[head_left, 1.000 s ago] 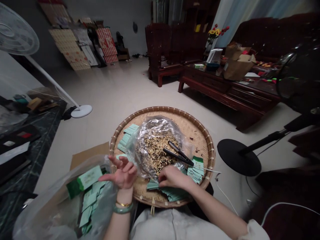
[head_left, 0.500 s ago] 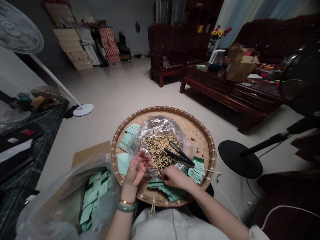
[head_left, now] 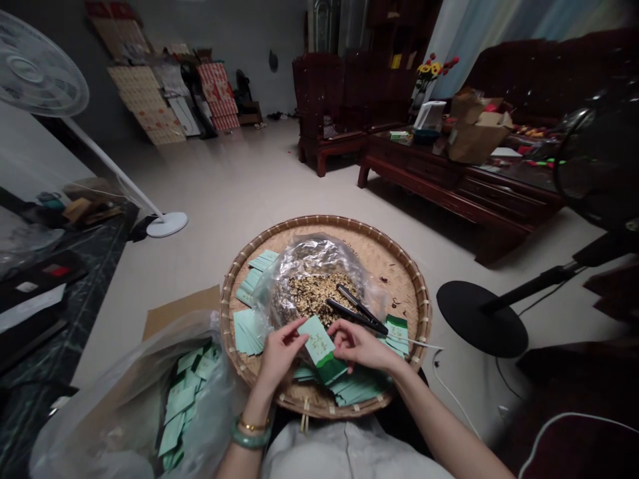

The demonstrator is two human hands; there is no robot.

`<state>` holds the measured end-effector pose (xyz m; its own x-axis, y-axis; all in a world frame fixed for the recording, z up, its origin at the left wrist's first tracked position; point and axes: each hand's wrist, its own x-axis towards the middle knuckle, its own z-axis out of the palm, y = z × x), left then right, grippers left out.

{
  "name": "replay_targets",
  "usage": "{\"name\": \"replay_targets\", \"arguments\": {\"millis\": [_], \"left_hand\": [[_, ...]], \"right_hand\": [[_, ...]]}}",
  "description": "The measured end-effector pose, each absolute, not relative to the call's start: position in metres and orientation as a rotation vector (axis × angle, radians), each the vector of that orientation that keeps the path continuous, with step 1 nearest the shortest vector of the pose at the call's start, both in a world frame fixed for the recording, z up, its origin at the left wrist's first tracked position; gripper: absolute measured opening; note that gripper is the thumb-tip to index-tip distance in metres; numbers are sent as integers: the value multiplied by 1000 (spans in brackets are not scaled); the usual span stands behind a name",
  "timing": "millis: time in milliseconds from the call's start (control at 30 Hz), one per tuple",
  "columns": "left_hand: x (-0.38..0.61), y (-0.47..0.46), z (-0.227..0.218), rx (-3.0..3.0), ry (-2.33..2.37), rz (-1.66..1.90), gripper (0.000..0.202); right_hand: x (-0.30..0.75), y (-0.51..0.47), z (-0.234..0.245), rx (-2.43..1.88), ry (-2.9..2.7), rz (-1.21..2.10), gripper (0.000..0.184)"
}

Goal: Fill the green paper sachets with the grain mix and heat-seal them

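A pale green card (head_left: pixel 317 344) with a darker green band along one end and faint gold print sits tilted between the two hands, just above the near side of a round woven bamboo tray (head_left: pixel 424 313). The left hand (head_left: pixel 282 352) grasps its upper edge with the fingertips, and the right hand (head_left: pixel 359 346) pinches the opposite edge, both wrists turned inward (a jade bangle (head_left: pixel 249 436) circles the left one). Beyond the card lie a crinkled plastic bag (head_left: pixel 314 259) of seeds and black tongs (head_left: pixel 357 313); more green cards (head_left: pixel 359 389) fan across the tray.
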<state>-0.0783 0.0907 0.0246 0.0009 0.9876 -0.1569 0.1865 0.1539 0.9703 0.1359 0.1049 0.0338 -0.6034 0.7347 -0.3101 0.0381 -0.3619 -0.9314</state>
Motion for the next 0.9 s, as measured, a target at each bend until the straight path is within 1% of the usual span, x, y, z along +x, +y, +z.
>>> {"name": "replay_targets", "arguments": {"millis": [100,233,433,533,600,700,800,900], "left_hand": [[-80,88,25,1469,1479,986,34],[-82,84,27,1659,1515,954,31],[-87,82,23,1582,1584,978,16],[-92,81,24,1519,1651,913,15],[-94,79,28,1581,1640,902,15],[-94,74,39,1759,1643,912,14],[-93,71,49,1878,1593,863,15],[-93,71,51,1878,1545,830,15]], "right_hand": [[132,101,28,-1001,-1401,2050,51],[129,99,25,-1025,-1392,2040,55],[123,97,24,-1046,-1442,2060,52],[117,95,18,-1045,-1461,2082,50],[113,93,14,-1062,-1506,2069,47],[110,91,15,-1131,-1699,1952,40],[111,92,25,-1203,-1968,1692,33],[113,94,38,-1268,-2160,1450,26]]}}
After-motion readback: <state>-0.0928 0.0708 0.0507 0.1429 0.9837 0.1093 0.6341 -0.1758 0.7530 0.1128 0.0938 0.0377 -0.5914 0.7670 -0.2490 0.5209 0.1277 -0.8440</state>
